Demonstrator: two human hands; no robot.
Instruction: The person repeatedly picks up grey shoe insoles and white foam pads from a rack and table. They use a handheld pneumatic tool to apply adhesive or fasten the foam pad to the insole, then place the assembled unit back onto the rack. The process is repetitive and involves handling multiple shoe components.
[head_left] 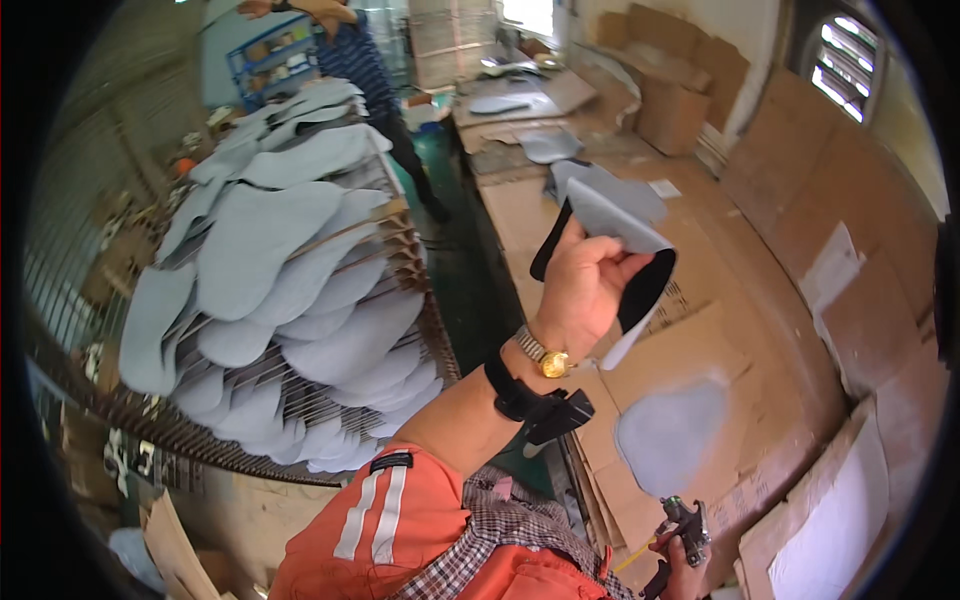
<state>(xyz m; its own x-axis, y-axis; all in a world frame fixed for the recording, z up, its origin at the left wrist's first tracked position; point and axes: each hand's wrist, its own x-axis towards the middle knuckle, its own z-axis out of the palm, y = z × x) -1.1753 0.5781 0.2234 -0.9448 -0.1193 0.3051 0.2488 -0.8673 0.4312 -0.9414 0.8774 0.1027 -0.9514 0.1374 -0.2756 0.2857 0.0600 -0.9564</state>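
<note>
My left hand [590, 285], with a gold watch and a black strap on its wrist, is raised over the cardboard-covered bench. Its fingers pinch a grey sheet piece [615, 205], which is folded over and shows a black underside. Low at the right, my right hand [685, 575] is closed around a spray gun [684, 525], partly cut off by the lower edge. Between the two hands, a rounded grey patch [672, 435] shows on the cardboard [760, 400]; I cannot tell whether it is a loose piece or sprayed colour.
To the left stands a wire rack [405, 250] loaded with many overlapping grey pieces [260, 240]. More grey pieces [550, 147] lie farther along the bench. Cardboard sheets [810, 190] line the right wall. Another person [360, 75] stands beyond the rack, near blue shelves [270, 60].
</note>
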